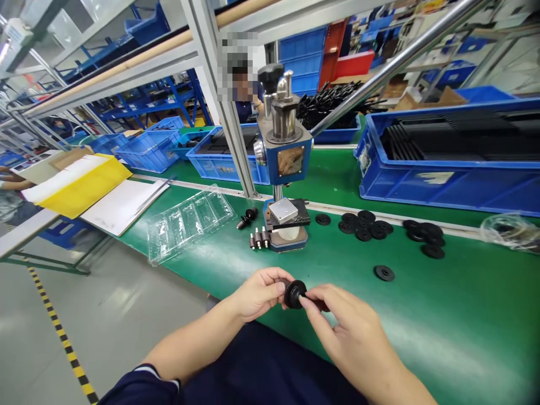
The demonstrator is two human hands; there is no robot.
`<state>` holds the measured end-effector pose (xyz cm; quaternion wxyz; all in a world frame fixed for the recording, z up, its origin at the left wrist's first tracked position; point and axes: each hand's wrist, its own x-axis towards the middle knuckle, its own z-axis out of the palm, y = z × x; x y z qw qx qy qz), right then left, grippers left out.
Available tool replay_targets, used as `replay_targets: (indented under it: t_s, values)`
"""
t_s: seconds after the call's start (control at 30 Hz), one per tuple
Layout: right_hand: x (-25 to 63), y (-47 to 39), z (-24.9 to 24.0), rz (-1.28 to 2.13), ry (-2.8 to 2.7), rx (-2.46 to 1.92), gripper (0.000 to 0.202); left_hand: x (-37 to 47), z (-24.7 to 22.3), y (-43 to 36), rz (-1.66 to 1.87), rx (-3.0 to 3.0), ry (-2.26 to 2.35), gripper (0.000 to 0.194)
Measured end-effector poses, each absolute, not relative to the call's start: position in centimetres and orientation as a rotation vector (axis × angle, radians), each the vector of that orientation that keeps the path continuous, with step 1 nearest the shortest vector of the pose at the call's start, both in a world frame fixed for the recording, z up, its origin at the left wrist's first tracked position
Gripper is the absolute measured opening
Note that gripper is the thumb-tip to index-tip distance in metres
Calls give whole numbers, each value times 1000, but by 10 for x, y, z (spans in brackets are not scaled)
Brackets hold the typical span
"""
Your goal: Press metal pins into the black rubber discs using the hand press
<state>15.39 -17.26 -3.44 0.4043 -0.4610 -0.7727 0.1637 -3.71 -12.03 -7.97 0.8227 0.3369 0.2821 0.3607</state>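
A black flanged round part [294,293] is held between both hands over the green bench's front edge. My left hand [262,293] grips its left end between thumb and fingers. From the right, the thumb and fingertips of my right hand [343,318] pinch at its other end; any smaller piece there is too small to tell. Beyond the hands stands a blue hand press [287,160] with a metal block [283,210] on its base. Beside the base are several small dark cylinders with white pins [259,238] and a black assembled part [247,217].
Black discs [363,225] lie right of the press, with a single disc [384,273] nearer. A clear plastic tray [192,225] lies left. Blue bins [447,183] line the back, and a metal post [228,107] rises behind the bench. A person [244,104] is beyond it.
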Motion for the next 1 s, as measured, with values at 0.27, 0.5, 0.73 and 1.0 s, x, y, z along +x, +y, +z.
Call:
replay_targets:
  t_s: [0.27,0.5,0.73,1.0]
  values:
    - [152,-177,-38,415,-1932,-1215,11,-34,-90,-127,681,595,594,41]
    - [152,-181,-37,513,-1883,-1192,7,-31,-93,-132,592,535,541,39]
    - [152,-181,-42,513,-1886,-1196,7,-30,-98,-134,577,467,515,42]
    - [154,-182,-41,570,-1856,-1222,8,-29,-99,-134,580,500,543,46]
